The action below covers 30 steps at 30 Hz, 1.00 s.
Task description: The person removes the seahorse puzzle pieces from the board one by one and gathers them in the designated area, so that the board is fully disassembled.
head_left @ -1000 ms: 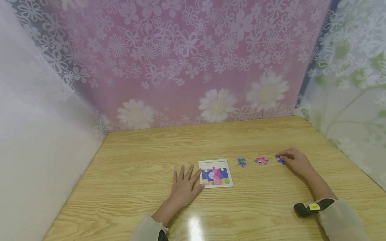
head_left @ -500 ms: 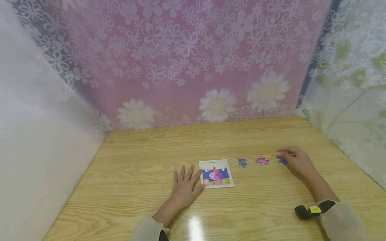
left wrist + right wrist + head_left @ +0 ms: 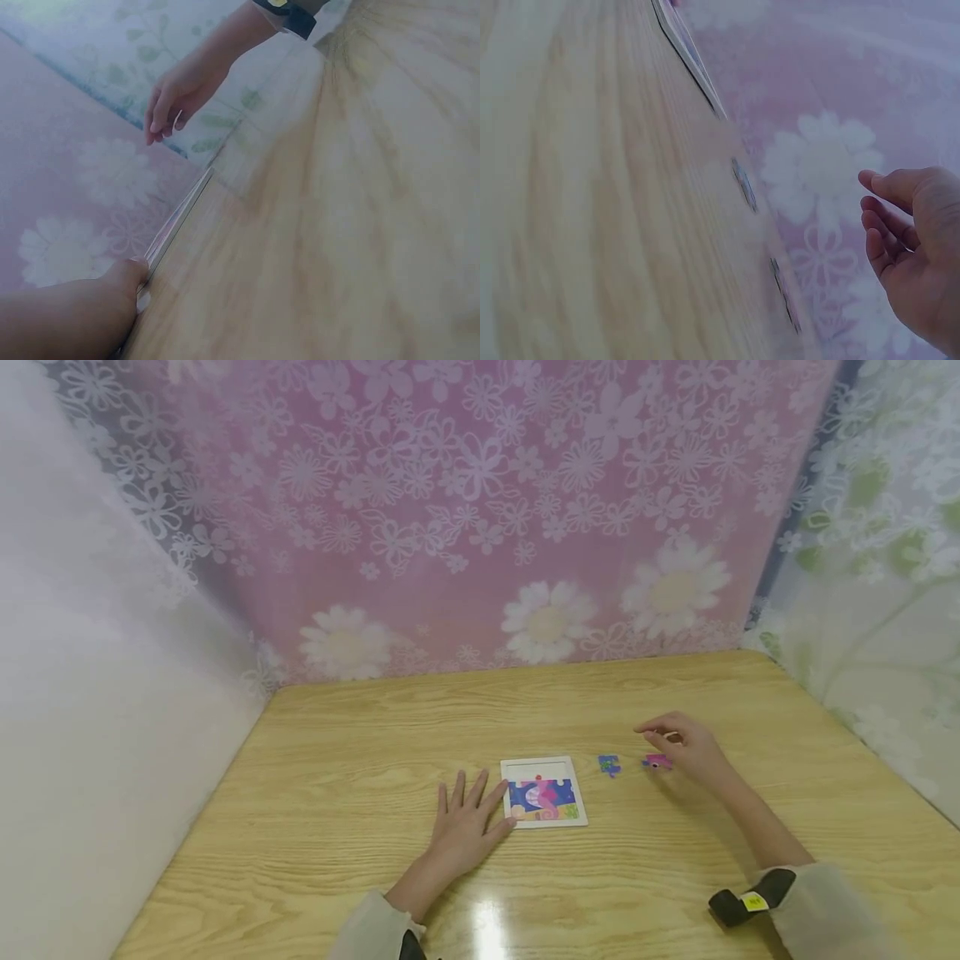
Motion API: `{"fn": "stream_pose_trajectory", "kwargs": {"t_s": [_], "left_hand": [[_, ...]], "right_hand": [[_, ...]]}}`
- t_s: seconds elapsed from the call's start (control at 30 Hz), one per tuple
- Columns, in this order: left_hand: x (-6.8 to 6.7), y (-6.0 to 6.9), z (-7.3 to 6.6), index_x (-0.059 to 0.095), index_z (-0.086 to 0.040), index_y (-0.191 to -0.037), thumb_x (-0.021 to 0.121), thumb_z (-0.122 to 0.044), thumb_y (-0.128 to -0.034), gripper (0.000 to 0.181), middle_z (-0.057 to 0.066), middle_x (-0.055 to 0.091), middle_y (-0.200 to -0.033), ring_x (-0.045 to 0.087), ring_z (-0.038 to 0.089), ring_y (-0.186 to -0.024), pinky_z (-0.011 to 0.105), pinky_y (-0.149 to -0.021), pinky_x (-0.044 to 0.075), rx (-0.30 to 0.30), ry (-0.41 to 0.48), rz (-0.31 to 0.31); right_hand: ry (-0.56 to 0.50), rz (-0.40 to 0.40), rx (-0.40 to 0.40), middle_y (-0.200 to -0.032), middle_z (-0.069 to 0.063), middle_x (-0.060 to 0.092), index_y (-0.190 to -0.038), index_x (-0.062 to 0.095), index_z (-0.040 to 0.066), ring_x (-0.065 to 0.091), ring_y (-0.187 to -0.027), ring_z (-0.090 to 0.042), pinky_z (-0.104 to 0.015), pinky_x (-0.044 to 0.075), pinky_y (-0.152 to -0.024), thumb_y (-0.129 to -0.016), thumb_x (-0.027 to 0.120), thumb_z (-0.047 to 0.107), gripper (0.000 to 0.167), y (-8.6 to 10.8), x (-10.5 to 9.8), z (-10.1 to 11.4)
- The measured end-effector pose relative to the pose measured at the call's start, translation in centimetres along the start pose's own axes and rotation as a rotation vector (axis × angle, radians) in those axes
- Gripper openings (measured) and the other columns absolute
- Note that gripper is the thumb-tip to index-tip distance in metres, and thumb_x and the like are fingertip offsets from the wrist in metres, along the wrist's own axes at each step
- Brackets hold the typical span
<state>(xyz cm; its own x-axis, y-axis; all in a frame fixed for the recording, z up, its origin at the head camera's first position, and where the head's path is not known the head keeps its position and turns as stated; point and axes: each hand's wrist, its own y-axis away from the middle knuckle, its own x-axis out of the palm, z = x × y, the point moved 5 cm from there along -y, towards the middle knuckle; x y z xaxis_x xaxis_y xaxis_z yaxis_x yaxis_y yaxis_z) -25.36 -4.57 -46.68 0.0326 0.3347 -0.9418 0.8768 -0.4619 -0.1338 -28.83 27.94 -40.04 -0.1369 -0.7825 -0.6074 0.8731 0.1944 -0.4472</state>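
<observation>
Head view gives us the left hand [image 3: 463, 833] laid palm down on the wooden table [image 3: 375, 743], its fingers spread, thumb and index finger touching the left rim of a white puzzle frame [image 3: 551, 824]. We find that frame near the middle of the table, its lower part filled with a pink and blue picture, its upper strip plain white. To its right we see 2 loose pieces: a blue and green piece [image 3: 608, 765] just beside the frame, and a pink piece [image 3: 657, 762] with an eye printed on it, farther right. Our right hand [image 3: 693, 750] hangs above the table near the pink piece, its fingers loosely bent. Behind, we have a pink flowered curtain [image 3: 390, 527].
</observation>
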Motion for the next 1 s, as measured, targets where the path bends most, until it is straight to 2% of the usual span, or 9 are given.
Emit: {"fn": "stream_pose_trajectory", "kwargs": {"t_s": [0.27, 0.57, 0.7, 0.8, 0.9, 1.0], "left_hand": [[0.1, 0.0, 0.1, 0.032, -0.025, -0.145, 0.031, -0.058, -0.0930, 0.062, 0.010, 0.019, -0.150, 0.003, 0.040, -0.135, 0.058, -0.102, -0.003, -0.001, -0.005, 0.004], [0.1, -0.1, 0.1, 0.031, -0.022, -0.145, 0.030, -0.060, -0.0923, 0.065, 0.009, 0.021, -0.150, 0.005, 0.039, -0.135, 0.058, -0.103, -0.003, -0.011, -0.014, -0.004], [0.1, -0.1, 0.0, 0.031, -0.021, -0.145, 0.030, -0.060, -0.0924, 0.065, 0.009, 0.021, -0.150, 0.005, 0.039, -0.135, 0.058, -0.103, -0.002, -0.012, -0.016, -0.004], [0.2, -0.1, 0.1, 0.031, -0.022, -0.145, 0.029, -0.060, -0.0925, 0.065, 0.008, 0.020, -0.150, 0.005, 0.039, -0.135, 0.057, -0.103, -0.003, -0.018, -0.022, 0.000], [0.2, -0.2, 0.2, 0.030, -0.022, -0.145, 0.028, -0.060, -0.0926, 0.065, 0.008, 0.020, -0.150, 0.004, 0.039, -0.135, 0.057, -0.103, -0.003, -0.020, -0.031, 0.004], [0.2, -0.2, 0.1, 0.030, -0.021, -0.145, 0.028, -0.060, -0.0927, 0.066, 0.009, 0.020, -0.150, 0.005, 0.040, -0.135, 0.058, -0.102, -0.002, -0.012, -0.033, 0.005]], "right_hand": [[-0.057, 0.064, -0.034, -0.100, -0.011, 0.059, -0.102, 0.066, 0.000, 0.054, -0.081, -0.018, -0.026, 0.048, -0.064, -0.090, 0.057, 0.003, 0.015, -1.3, 2.9, 3.0], [-0.111, 0.139, -0.083, -0.099, -0.004, 0.058, -0.101, 0.068, 0.005, 0.053, -0.081, -0.014, -0.028, 0.048, -0.069, -0.091, 0.057, 0.008, 0.015, -2.8, 6.1, 5.9], [-0.127, 0.160, -0.094, -0.095, -0.010, 0.058, -0.098, 0.068, 0.000, 0.053, -0.079, -0.020, -0.032, 0.048, -0.068, -0.090, 0.057, 0.002, 0.013, -2.9, 7.1, 9.2], [-0.142, 0.164, -0.135, -0.090, -0.014, 0.058, -0.095, 0.067, -0.004, 0.053, -0.078, -0.023, -0.032, 0.048, -0.067, -0.088, 0.058, -0.004, 0.012, -3.0, 7.9, 11.1], [-0.150, 0.179, -0.176, -0.088, -0.010, 0.058, -0.094, 0.067, -0.003, 0.052, -0.078, -0.019, -0.030, 0.048, -0.066, -0.088, 0.058, -0.002, 0.011, -3.2, 9.5, 10.5], [-0.156, 0.212, -0.175, -0.088, -0.005, 0.058, -0.096, 0.068, -0.001, 0.052, -0.078, -0.016, -0.029, 0.048, -0.066, -0.089, 0.059, 0.004, 0.012, -3.5, 11.2, 9.3]]}}
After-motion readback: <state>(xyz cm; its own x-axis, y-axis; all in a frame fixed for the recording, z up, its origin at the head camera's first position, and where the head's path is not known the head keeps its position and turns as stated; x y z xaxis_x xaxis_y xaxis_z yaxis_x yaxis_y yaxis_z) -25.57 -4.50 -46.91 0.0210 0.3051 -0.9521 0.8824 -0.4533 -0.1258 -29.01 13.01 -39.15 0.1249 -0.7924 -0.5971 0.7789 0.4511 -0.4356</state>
